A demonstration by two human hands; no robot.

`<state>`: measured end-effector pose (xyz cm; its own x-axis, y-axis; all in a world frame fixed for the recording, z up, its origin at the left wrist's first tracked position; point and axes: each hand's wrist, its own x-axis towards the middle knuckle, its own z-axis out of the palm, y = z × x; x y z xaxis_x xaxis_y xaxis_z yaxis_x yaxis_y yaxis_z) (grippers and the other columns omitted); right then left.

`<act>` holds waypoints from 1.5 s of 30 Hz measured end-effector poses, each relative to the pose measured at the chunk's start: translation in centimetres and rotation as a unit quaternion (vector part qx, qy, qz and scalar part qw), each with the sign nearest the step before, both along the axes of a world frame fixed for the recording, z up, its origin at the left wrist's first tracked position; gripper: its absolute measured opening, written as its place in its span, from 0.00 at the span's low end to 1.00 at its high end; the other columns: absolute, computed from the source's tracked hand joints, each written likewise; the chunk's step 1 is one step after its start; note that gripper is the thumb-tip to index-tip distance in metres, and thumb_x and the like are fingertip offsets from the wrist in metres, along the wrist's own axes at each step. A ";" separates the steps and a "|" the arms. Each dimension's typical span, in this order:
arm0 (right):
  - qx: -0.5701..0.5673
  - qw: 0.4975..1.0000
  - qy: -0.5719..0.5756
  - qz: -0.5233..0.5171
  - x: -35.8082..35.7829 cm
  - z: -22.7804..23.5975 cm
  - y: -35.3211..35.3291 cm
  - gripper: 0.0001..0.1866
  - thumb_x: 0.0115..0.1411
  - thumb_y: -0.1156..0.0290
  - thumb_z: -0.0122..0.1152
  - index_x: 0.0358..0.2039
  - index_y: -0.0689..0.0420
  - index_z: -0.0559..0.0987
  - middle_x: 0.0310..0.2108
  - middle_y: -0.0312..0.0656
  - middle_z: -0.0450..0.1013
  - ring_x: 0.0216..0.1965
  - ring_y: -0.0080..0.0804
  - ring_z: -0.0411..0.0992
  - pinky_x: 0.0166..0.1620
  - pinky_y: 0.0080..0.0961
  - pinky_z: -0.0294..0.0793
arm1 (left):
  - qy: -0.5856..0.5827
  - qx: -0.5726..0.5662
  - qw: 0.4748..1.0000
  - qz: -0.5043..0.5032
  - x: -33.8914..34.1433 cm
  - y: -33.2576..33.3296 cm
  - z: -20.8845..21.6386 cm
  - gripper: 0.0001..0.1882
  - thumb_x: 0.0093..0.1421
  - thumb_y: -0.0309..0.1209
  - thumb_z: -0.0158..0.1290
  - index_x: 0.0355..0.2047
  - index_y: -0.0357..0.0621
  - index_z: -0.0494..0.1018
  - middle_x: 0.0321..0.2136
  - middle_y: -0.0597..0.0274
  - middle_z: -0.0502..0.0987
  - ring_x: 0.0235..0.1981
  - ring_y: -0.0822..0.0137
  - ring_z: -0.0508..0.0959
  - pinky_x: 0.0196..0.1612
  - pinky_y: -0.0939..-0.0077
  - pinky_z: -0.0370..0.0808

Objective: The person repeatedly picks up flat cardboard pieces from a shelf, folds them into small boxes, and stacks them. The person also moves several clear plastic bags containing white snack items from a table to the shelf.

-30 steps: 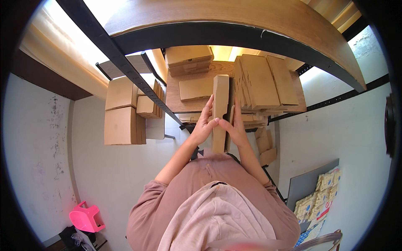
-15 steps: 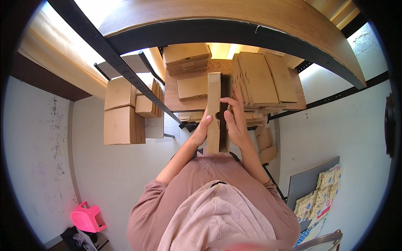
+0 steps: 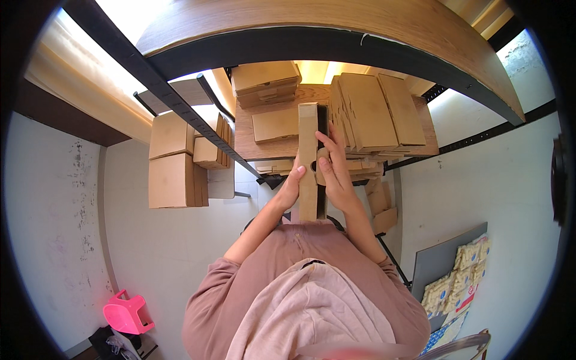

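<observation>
In the head view, one narrow cardboard box (image 3: 308, 135) is held upright between the two hands, at the near side of the wooden table (image 3: 312, 93), its open side turned right; the left hand (image 3: 290, 189) is curled firmly around its left side, thumb on the front, probably to brace it and spare the other; the right hand (image 3: 339, 183) is half-curled at the opening, thumb and index finger against it, though whether they pinch I cannot tell; on the table, one flat box (image 3: 275, 126) lies alone at left, one stack (image 3: 267, 77) behind it, and a row of boxes (image 3: 369, 114) at right, packed close seemingly to save room, two broad faces countable; one pink stool (image 3: 129, 315) stands near left.
</observation>
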<state>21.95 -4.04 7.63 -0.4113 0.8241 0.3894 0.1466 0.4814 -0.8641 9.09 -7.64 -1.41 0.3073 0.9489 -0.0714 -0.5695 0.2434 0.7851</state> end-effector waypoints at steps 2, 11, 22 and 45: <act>-0.003 1.000 -0.002 0.000 0.1 0.1 0.0 0.21 0.63 0.68 0.39 0.56 0.56 0.61 0.62 0.54 0.43 0.64 0.49 0.43 0.62 0.37 0.42 | 0.008 -0.008 1.000 -0.001 0.0 -0.1 -0.1 0.37 0.60 0.48 0.34 0.63 0.41 0.37 0.62 0.57 0.44 0.63 0.65 0.45 0.62 0.72 0.43; 0.007 0.999 -0.039 -0.004 -0.1 0.9 -0.3 0.26 0.62 0.71 0.39 0.61 0.57 0.54 0.63 0.55 0.41 0.64 0.49 0.42 0.62 0.37 0.43 | 0.037 0.014 0.999 0.011 0.2 0.0 0.1 0.36 0.60 0.50 0.33 0.62 0.40 0.40 0.60 0.56 0.48 0.61 0.64 0.48 0.60 0.72 0.46; 0.066 0.995 -0.070 0.000 0.0 -0.4 0.1 0.42 0.58 0.56 0.48 0.63 0.61 0.39 0.64 0.58 0.35 0.64 0.54 0.37 0.63 0.40 0.38 | 0.213 0.113 0.970 0.008 0.4 -0.1 1.6 0.39 0.60 0.51 0.32 0.63 0.40 0.35 0.63 0.54 0.40 0.64 0.58 0.39 0.63 0.66 0.38; 0.335 0.887 -0.291 -0.129 6.6 0.5 -0.2 0.26 0.45 0.74 0.52 0.48 0.41 0.74 0.53 0.34 0.66 0.55 0.34 0.62 0.60 0.47 0.50 | -0.012 -0.004 0.997 0.073 2.4 3.2 6.9 0.31 0.60 0.45 0.40 0.59 0.44 0.49 0.56 0.53 0.59 0.55 0.61 0.62 0.55 0.65 0.63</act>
<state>28.51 -4.23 8.16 -0.5351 0.5844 0.6100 0.6536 0.7439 -0.1393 11.53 -4.41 5.51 0.1675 0.9832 -0.0728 -0.6186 0.1623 0.7688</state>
